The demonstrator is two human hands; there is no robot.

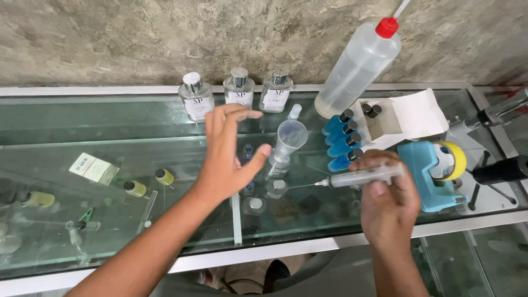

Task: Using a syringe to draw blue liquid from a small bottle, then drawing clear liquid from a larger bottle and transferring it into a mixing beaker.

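Note:
My right hand (388, 201) grips a clear syringe (363, 176), its needle pointing left over the glass counter (165, 126). My left hand (228, 154) hovers open, fingers spread, just left of a small clear funnel (290, 136) that stands in a little glass bottle (278, 165). Three square perfume bottles with silver caps (239, 91) line the back edge. Several small blue bottles with black caps (344, 143) lie beside the funnel, near my right hand.
A large squeeze bottle with a red nozzle (357, 63) leans at the back. An open white box (407, 115), a blue tape dispenser (434, 173) and a metal tool (495, 165) are at right. Small yellow vials (148, 182) lie under the glass.

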